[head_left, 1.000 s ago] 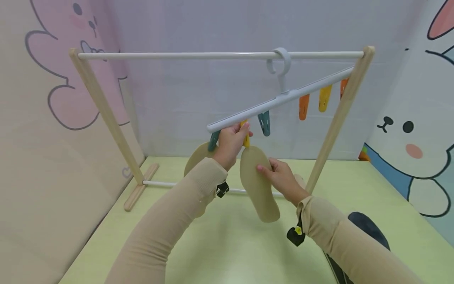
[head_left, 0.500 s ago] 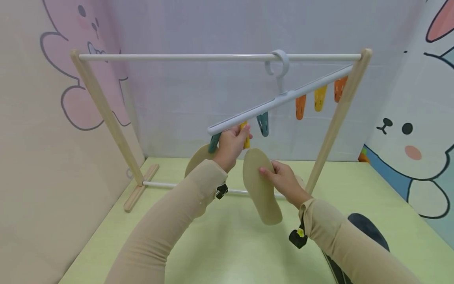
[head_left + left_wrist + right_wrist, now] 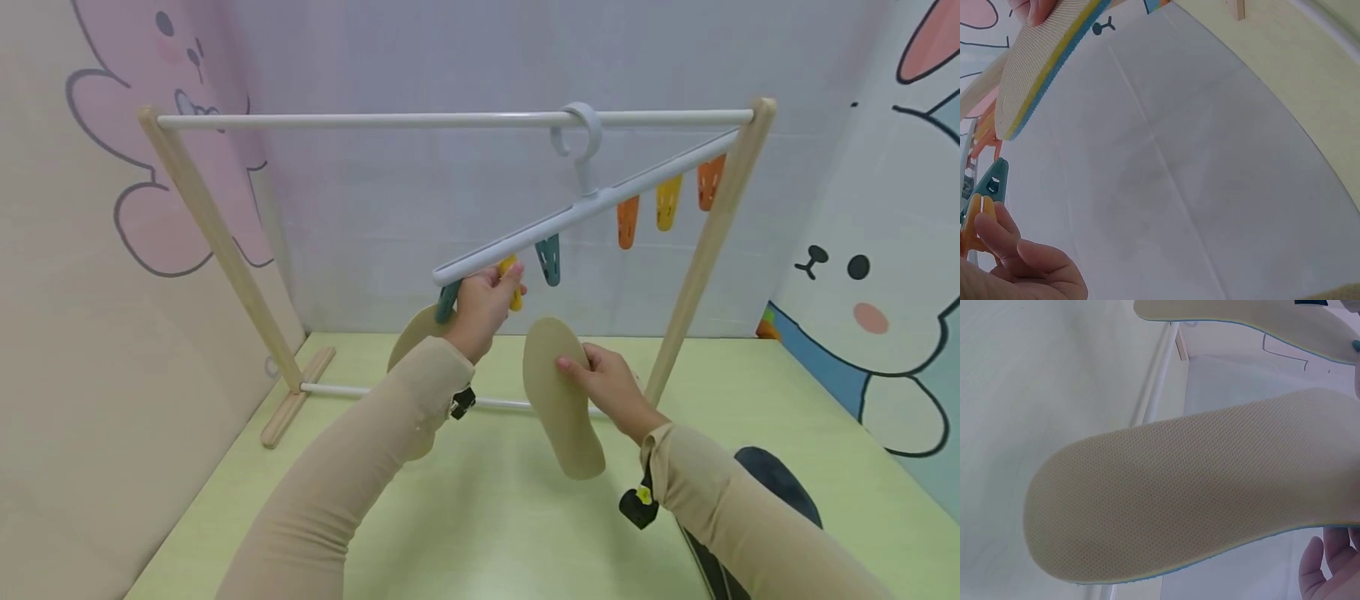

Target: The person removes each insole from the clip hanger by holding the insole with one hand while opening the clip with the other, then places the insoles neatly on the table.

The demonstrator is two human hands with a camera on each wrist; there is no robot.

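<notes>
My left hand (image 3: pixel 482 312) pinches a yellow clothespin (image 3: pixel 516 300) near the low left end of a white clip hanger (image 3: pixel 525 239). In my right hand (image 3: pixel 611 385) is a beige insole (image 3: pixel 564 425), gripped along its right edge between thumb and fingers. Its top stands apart from the yellow clothespin, below and to the right. A blue and yellow edge of this insole (image 3: pixel 1041 69) shows in the left wrist view. A second beige insole (image 3: pixel 412 337) hangs at a dark green clothespin (image 3: pixel 447 303), partly hidden behind my left arm.
The hanger tilts, hooked on the white rod (image 3: pixel 337 121) of a wooden rack (image 3: pixel 697 258). Further right along it hang another green clothespin (image 3: pixel 549 260), orange ones (image 3: pixel 627 223) and a yellow one. A dark rounded object (image 3: pixel 776 483) lies on the table (image 3: pixel 480 533), partly behind my right sleeve.
The insole in my right hand has come away from the yellow clothespin, moving slightly down and right. My left hand stays at the clothespin.
</notes>
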